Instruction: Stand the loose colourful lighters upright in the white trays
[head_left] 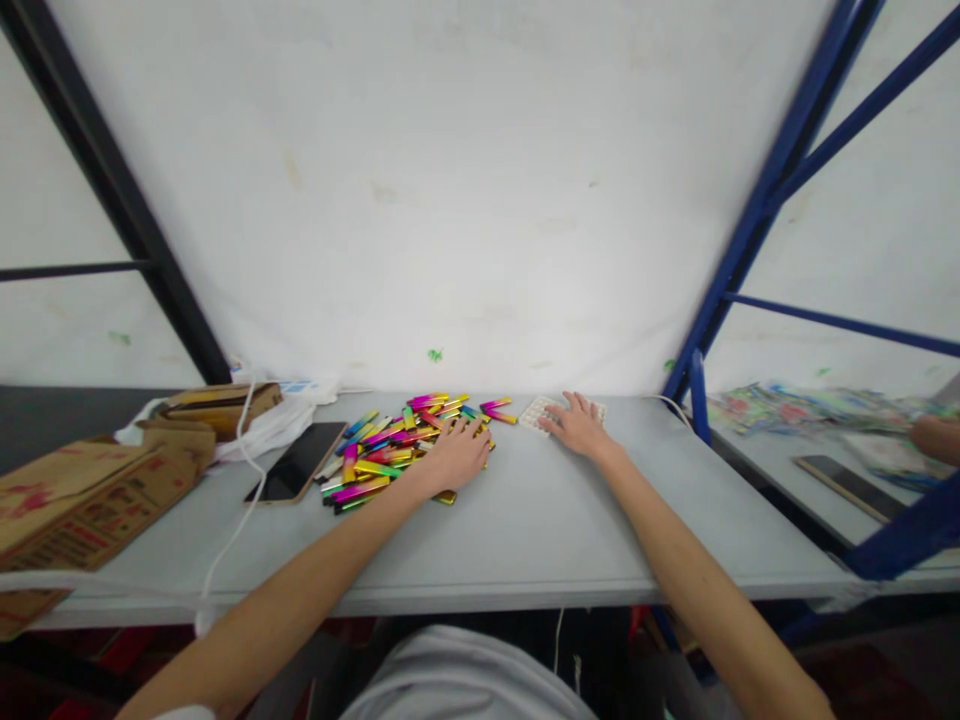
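My left hand (459, 455) rests on the right side of a loose pile of shiny, slim, multicoloured pieces (369, 468), its fingers spread over them. Their exact kind is too small to tell; they are gold, pink, green, blue and silver. Farther right, my right hand (579, 425) lies with fingers apart on a white tray with a grid of small cells (534, 413), covering its middle. A few pink and gold pieces (498, 411) sit between the pile and the tray, apart from both hands.
Left of the pile lie a dark phone (306, 462), a white cable (241, 445) and cardboard boxes (112, 490) on the grey table (540, 540). A blue metal frame (739, 250) rises at right; beyond it are another phone (851, 485), plastic packets (787, 408) and another person's hand (937, 438).
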